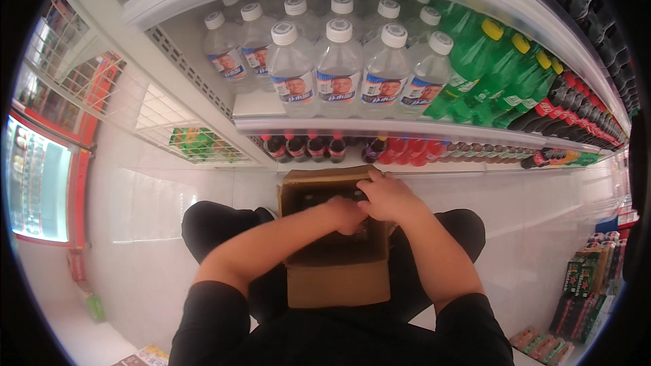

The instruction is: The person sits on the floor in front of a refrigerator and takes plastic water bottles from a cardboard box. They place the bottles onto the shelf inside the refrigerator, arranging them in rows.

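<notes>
An opened cardboard box (338, 284) stands between my knees, its near flap folded out towards me. My left hand (348, 215) reaches into the box at its right side, by what looks like a clear plastic bottle; whether the fingers grip it is hidden. At the box's far right rim rests my right hand (386, 194), its fingers over the edge and its thumb close to my left hand. Bottle caps show dimly in the dark inside. On the shelf ahead, clear plastic bottles (338, 73) with white caps stand upright in rows.
Green soda bottles (470, 68) and cola bottles (554, 112) fill the shelf further right. Beneath the shelf's edge (386, 126), a lower shelf holds small dark bottles (315, 148) and red bottles (409, 151). A wire rack (203, 147) is at left, stacked drink packs (580, 277) at right.
</notes>
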`<state>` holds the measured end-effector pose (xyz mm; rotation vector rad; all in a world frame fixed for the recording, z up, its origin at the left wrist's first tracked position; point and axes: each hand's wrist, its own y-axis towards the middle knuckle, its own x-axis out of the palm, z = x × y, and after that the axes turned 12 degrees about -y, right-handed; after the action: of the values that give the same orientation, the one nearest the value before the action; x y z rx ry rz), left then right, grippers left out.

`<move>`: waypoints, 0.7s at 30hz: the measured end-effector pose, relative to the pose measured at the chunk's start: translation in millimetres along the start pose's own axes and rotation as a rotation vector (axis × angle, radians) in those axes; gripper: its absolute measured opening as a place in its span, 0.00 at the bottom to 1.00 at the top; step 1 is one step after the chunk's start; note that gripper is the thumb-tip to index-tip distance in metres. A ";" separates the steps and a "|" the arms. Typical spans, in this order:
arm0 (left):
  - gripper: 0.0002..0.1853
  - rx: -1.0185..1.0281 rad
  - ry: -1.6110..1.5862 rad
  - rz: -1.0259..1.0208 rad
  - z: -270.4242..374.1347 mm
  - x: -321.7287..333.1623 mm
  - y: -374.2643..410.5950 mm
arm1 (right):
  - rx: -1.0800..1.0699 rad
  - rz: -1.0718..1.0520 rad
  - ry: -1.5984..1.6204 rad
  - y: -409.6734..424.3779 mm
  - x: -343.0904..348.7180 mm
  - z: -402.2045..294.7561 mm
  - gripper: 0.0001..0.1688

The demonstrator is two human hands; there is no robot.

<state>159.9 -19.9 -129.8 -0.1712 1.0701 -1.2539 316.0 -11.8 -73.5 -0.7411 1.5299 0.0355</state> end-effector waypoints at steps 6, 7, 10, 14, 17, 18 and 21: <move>0.16 0.137 -0.169 0.164 -15.2 -103.4 -111.2 | -0.014 -0.029 -0.019 -0.1 -4.4 -4.6 0.26; 0.12 0.267 -0.275 0.321 -23.7 -112.6 -126.2 | -0.018 -0.021 -0.035 0.0 -4.6 -6.6 0.28; 0.06 0.477 -0.647 0.977 -23.7 -131.9 -157.0 | -0.017 -0.014 -0.067 0.2 0.0 -4.7 0.30; 0.16 0.584 -0.305 1.788 -38.1 -145.1 -149.0 | -0.013 0.003 -0.053 0.9 1.8 -5.6 0.27; 0.31 0.474 -0.166 1.795 -54.9 -146.3 -139.3 | -0.004 0.011 -0.054 2.0 2.8 -7.3 0.26; 0.34 0.507 -0.331 1.737 -60.7 -145.6 -135.1 | -0.004 0.015 -0.056 3.1 3.3 -8.6 0.25; 0.40 0.570 -0.709 1.562 -71.7 -143.5 -123.8 | -0.011 0.036 -0.070 4.2 5.2 -9.4 0.26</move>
<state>34.0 84.0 -9.6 0.5501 -0.0005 0.0399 306.2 -15.0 -78.7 -0.7140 1.4775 0.0957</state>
